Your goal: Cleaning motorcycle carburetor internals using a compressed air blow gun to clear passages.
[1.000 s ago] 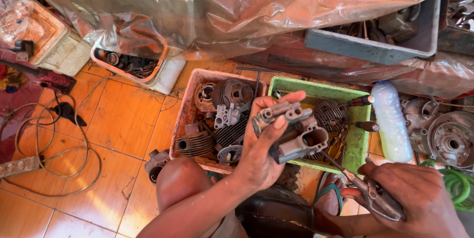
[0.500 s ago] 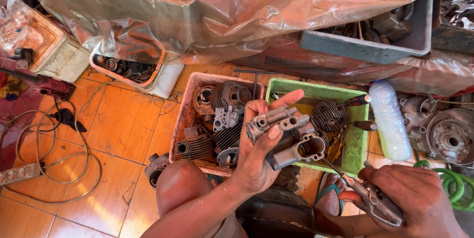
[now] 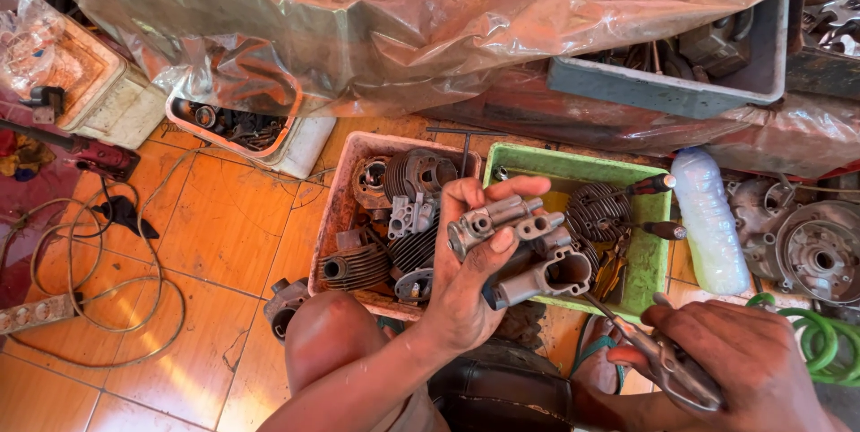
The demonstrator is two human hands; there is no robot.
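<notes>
My left hand is raised palm-up over the crates and grips a grey cast-metal engine part with tubular ports. My right hand sits low at the right and is closed on a pair of pliers, their thin jaws pointing up-left toward the part. Under the left hand lies a pink crate of finned cylinders. Beside it is a green tray holding another finned cylinder and red-handled tools.
A clear plastic bottle stands right of the green tray, next to round engine covers and a green hose. A plastic sheet drapes above. A grey bin, a white tub, a cable and power strip lie around.
My left hand has tilted and shifted the metal part slightly left and down. The right hand with the pliers has stayed low at the right.
</notes>
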